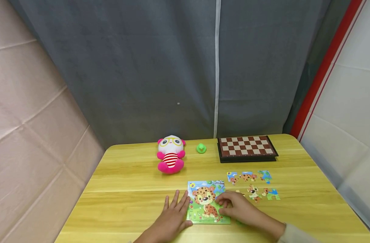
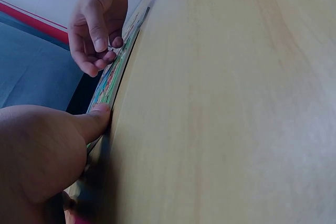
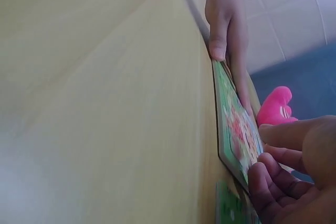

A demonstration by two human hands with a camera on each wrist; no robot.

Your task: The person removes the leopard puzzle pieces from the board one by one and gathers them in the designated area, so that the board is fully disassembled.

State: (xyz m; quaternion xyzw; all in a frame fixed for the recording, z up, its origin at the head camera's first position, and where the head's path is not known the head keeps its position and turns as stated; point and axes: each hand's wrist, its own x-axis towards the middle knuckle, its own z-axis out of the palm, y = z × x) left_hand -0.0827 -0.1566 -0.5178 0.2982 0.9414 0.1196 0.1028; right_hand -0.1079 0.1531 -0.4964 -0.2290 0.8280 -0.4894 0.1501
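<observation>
A square puzzle board (image 1: 200,219) with a spotted leopard cub picture lies flat on the wooden table. My left hand (image 1: 172,214) rests along its left edge, fingers extended; the thumb (image 2: 97,119) touches the near corner. Over the board's right side is my right hand (image 1: 240,206), its fingers bent and the fingertips (image 3: 268,161) close to the picture. Whether a piece sits between those fingertips, I cannot tell. Loose puzzle pieces lie right of the board, among them a blue and green piece (image 1: 265,176) and a dog piece (image 1: 253,191). Another green piece (image 3: 228,203) lies partly hidden below my right hand.
A pink and white plush toy (image 1: 170,155) in a striped shirt lies behind the board. Next to it stands a small green duck (image 1: 201,148). A checkered game box (image 1: 247,148) is at the back right. A grey curtain (image 1: 157,74) hangs behind the table (image 1: 118,189).
</observation>
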